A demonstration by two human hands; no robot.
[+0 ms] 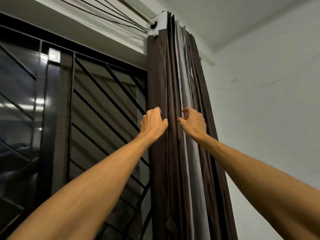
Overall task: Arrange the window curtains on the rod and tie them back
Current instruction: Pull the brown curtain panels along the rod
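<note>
Gathering the pleats of the curtain at the rod's right end

The dark brown fabric curtain with its silver-grey lining (170,75) hangs bunched in tight folds at the right end of the pale metal rod (136,12), beside the window's black diagonal grille (103,87). The left hand (153,121) curls its fingers round the front brown fold. The right hand (194,122) has its thumb against a neighbouring fold, fingers bent, though whether it actually pinches cloth I cannot tell. The step looks like evening up the pleats. Next, probably, both hands need to gather the whole bundle lower down for tying; no tie-back is in sight.
</note>
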